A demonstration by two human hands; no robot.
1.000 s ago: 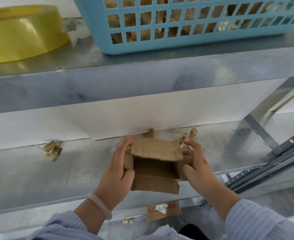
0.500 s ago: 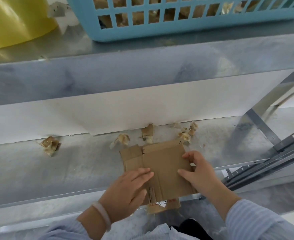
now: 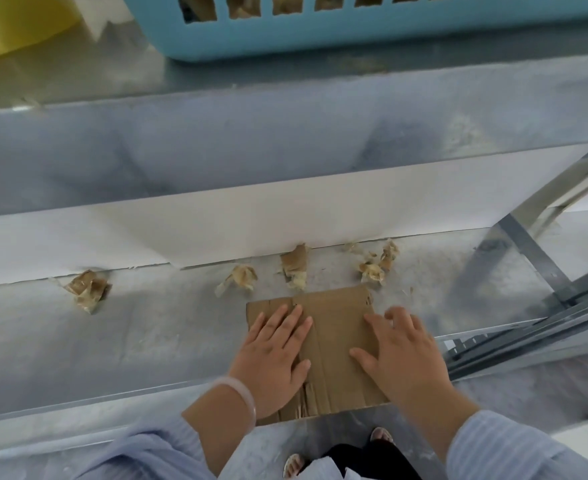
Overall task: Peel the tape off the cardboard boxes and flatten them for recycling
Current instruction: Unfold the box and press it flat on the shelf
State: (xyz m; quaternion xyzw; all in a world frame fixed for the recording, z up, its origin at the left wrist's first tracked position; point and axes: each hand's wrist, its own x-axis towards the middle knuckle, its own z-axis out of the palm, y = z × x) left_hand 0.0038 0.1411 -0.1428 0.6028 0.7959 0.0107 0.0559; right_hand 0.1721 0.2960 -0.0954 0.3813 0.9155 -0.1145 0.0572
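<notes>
Upper shelf, left: large yellow tape roll (image 3: 8, 26), partly out of frame, with a light blue plastic lattice basket (image 3: 354, 32) to its right.
Lower grey metal shelf (image 3: 147, 341): crumpled brown tape scrap (image 3: 88, 289) at left, beside the white back panel (image 3: 285, 216).
Left hand (image 3: 271, 358), white bangle (image 3: 240, 393) at the wrist: fingers (image 3: 285, 318) straight and pressed together, flat on the flattened brown cardboard box (image 3: 334, 327). The box lies at the shelf's front edge, overhanging it.
Right hand (image 3: 403, 355): fingers spread, pressing the box's right side.

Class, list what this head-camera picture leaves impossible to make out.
Head view, all three:
1. Flattened cardboard box: left hand and right hand cover parts; tape beneath hidden.
2. Blue basket: cut off by top edge; contents unclear.
3. Yellow roll: cropped at corner, blurred.
</notes>
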